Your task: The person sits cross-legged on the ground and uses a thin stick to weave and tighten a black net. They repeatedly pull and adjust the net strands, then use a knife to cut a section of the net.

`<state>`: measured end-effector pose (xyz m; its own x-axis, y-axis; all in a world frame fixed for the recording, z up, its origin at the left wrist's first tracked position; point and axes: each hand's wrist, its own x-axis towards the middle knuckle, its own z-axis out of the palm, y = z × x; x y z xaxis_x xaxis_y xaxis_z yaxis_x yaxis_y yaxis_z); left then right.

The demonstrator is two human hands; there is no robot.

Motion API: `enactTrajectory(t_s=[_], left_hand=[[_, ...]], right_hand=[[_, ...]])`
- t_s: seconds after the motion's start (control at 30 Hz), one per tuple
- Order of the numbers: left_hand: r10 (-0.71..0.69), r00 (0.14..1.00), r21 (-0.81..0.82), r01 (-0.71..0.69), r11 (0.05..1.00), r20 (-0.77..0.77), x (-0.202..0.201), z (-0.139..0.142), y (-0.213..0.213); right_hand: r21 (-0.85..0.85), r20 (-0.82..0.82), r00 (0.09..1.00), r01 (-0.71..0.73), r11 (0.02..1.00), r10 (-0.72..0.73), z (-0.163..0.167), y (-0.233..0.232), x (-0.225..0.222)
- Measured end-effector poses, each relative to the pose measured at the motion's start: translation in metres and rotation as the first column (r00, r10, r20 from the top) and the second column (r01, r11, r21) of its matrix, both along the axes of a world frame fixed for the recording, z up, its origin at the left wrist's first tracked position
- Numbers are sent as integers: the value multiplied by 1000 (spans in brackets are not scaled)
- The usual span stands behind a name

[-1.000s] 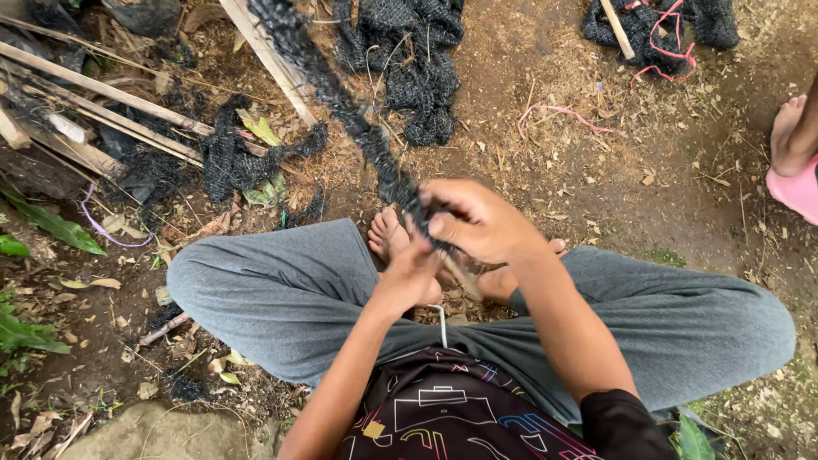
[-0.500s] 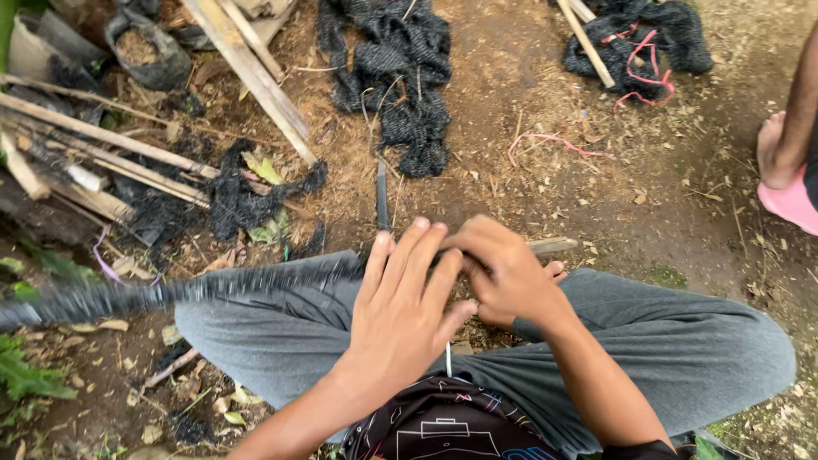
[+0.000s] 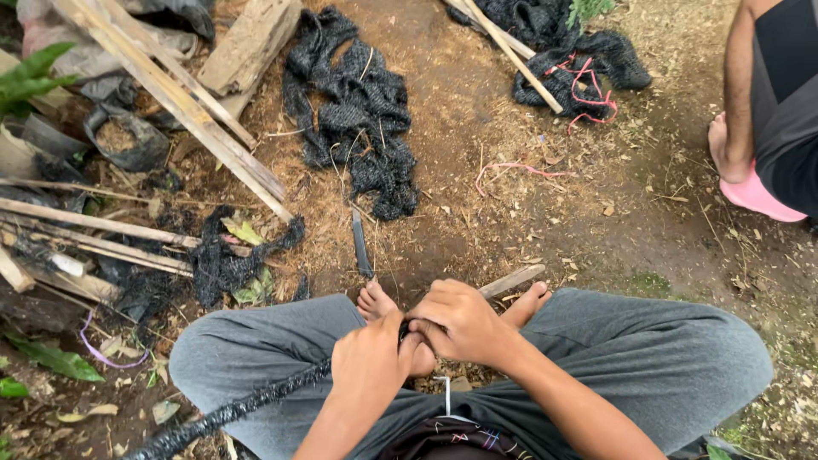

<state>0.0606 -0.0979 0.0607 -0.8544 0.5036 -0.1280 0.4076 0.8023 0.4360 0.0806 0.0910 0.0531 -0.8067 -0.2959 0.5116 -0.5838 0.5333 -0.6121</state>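
The black rope [image 3: 230, 413] runs from the hands down to the lower left corner of the view, crossing over the left knee of the grey trousers [image 3: 648, 366]. Its long axis lies on a diagonal: the near end sits at the hands in front of the crossed bare feet, and the far end points down and left, out of frame. The left hand [image 3: 368, 362] is closed around the rope near its upper end. The right hand [image 3: 460, 322] is closed over the same end, just beside and touching the left hand; what its fingers pinch is hidden. Judged from the rope, a long twisted length is finished. Loose black netting [image 3: 362, 106] lies well apart on the dirt ground [image 3: 545, 221], with a second heap [image 3: 579, 68] farther right, so raw material appears to remain. A dark knife [image 3: 361, 245] lies just ahead of the feet. Wooden slats [image 3: 170, 94] lie at upper left.
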Motion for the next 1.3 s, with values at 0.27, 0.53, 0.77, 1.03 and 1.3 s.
enactTrajectory(t_s=[0.27, 0.53, 0.77, 1.03, 1.3], left_hand=[[65, 990, 69, -74, 995, 126, 8, -3, -9], [151, 984, 211, -169, 963, 99, 26, -29, -11], [151, 988, 190, -156, 969, 38, 40, -69, -9], [-51, 977, 420, 135, 897, -206, 31, -72, -1], [-45, 963, 412, 156, 898, -267, -21, 7, 19]], right_hand=[[-7, 41, 999, 27, 1000, -26, -10, -10, 6], [-12, 345, 938, 40, 999, -34, -13, -10, 6], [70, 668, 740, 39, 997, -76, -11, -8, -3], [110, 689, 721, -5, 994, -73, 4, 11, -16], [129, 499, 862, 26, 991, -88, 95, 32, -34]])
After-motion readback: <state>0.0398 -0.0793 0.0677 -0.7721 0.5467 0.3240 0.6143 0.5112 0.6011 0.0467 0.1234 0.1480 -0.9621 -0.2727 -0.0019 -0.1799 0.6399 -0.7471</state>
